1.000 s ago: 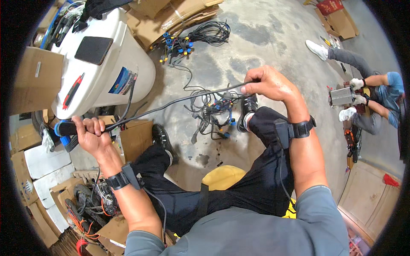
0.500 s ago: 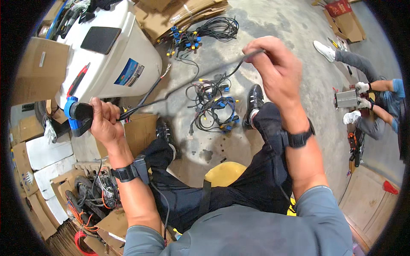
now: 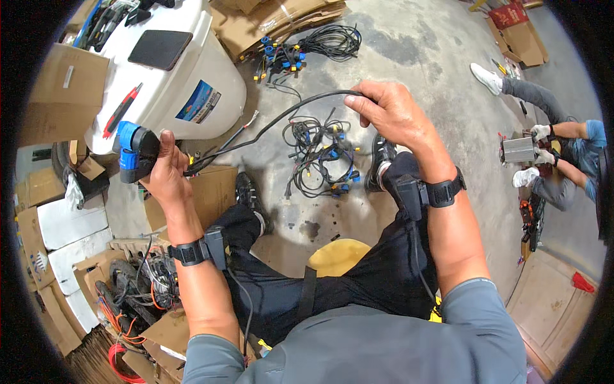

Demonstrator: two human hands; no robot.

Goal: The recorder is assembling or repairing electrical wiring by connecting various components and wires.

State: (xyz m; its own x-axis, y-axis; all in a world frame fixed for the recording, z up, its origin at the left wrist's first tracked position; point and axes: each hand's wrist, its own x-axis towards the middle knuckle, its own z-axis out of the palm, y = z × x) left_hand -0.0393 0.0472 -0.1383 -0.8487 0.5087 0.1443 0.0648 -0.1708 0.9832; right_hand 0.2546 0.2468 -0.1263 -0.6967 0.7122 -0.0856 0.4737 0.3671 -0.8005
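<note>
Cable [image 3: 281, 118], black, stretched across the middle of the frame: right hand [image 3: 390, 115] pinches its upper end, left hand [image 3: 167, 171] clamps a blue-and-black tool [image 3: 135, 152] at the other. White tub [image 3: 173, 77] behind, wire tangle [image 3: 320, 160] on the floor below.

The cable [image 3: 281, 118] has a matt black rubbery sheath. The connector block [image 3: 135, 152] at nine o'clock is blue and black plastic, faintly glossy. The white tub [image 3: 192, 70] at eleven o'clock looks like smooth, shiny plastic. The floor [image 3: 441, 70] is rough, stained concrete. Cardboard [image 3: 275, 19] at twelve o'clock is matt brown.
</note>
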